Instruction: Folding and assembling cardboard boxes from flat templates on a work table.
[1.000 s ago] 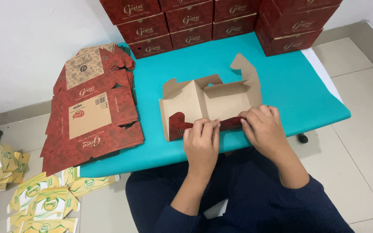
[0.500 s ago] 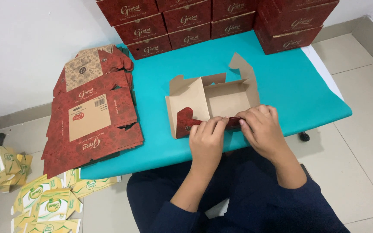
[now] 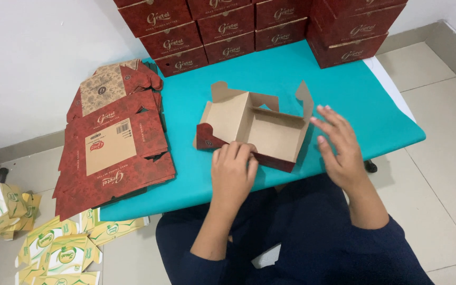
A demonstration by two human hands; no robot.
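A half-folded cardboard box (image 3: 262,129), red outside and brown inside, sits on the teal table (image 3: 344,84) with its flaps standing up. My left hand (image 3: 233,171) presses on the box's near red wall, fingers curled over its edge. My right hand (image 3: 339,145) hovers just off the box's right end, fingers spread, holding nothing.
A stack of flat red box blanks (image 3: 114,148) lies at the table's left end. Folded red boxes (image 3: 228,24) are stacked along the back against the wall. Yellow-green cartons (image 3: 54,248) lie on the tiled floor at lower left.
The box has turned and its walls stand more upright. My right hand has let go of the near wall and pulled away to the right; my left hand stays on it.
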